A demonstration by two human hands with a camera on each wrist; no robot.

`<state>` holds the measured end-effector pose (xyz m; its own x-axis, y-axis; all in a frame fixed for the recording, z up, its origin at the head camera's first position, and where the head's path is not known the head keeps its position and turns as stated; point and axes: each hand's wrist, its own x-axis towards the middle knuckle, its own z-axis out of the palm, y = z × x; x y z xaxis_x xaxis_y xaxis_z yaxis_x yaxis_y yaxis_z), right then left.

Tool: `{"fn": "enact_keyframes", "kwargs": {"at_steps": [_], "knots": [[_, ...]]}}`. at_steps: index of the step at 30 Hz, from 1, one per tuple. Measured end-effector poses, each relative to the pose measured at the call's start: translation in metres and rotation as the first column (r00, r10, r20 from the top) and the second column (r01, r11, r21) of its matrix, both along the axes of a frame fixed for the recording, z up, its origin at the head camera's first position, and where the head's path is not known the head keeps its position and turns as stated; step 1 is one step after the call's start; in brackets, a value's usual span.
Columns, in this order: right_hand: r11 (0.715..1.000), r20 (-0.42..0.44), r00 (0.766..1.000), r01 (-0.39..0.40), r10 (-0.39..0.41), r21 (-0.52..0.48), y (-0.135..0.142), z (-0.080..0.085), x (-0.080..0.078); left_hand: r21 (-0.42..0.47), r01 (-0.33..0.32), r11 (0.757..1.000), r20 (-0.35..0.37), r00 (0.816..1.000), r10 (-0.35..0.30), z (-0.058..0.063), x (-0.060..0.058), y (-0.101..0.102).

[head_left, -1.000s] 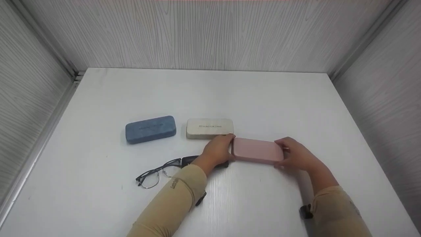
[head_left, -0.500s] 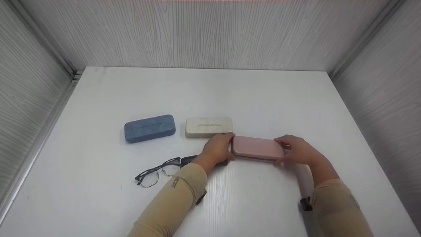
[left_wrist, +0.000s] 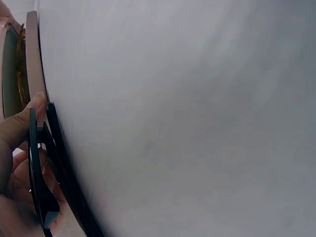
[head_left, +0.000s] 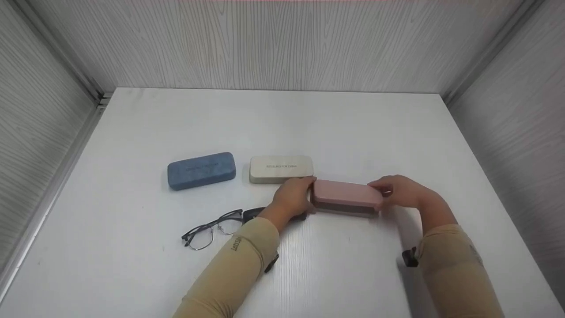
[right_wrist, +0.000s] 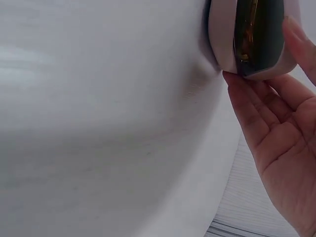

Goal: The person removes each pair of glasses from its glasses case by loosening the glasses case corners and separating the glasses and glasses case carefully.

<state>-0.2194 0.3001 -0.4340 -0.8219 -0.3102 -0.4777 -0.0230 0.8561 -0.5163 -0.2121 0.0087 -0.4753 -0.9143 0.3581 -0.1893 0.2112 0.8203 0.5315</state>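
A pink glasses case (head_left: 346,192) lies on the table in the head view, its lid tilted partly up along the near side. My left hand (head_left: 291,196) grips the case's left end. At the right end, my right hand (head_left: 404,192) holds the lid, the thumb on its near edge; the right wrist view shows its fingers (right_wrist: 256,108) under the end of the case. Through the gap, both wrist views show a dark lining and a thin gold-brown item (right_wrist: 249,34), its kind unclear. Black-framed eyewear (left_wrist: 47,197) sits right by my left hand, partly hidden by the forearm in the head view.
A cream glasses case (head_left: 281,169) stands just behind my left hand, and a blue glasses case (head_left: 201,171) farther left. Thin-framed eyeglasses (head_left: 207,232) lie left of my left forearm. Panelled walls (head_left: 282,44) border the white table (head_left: 344,274) behind and at both sides.
The pink case's lid has gone from closed to partly raised, baring a dark gap at the near side. My right hand has risen slightly with it; my left hand stays put.
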Motion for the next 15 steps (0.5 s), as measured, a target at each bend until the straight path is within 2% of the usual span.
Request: {"fn": "enact_keyframes", "kwargs": {"at_steps": [7,15], "knots": [[1.000,0.057,0.998,-0.017,0.016,0.015,0.002,0.007,-0.009,0.005,-0.002,1.000,0.003,1.000,0.002,0.002,0.001,-0.001],[1.000,0.175,0.984,0.020,-0.023,0.015,0.006,0.012,-0.018,-0.006,0.001,1.000,0.009,1.000,-0.001,0.003,0.000,0.000]]}}
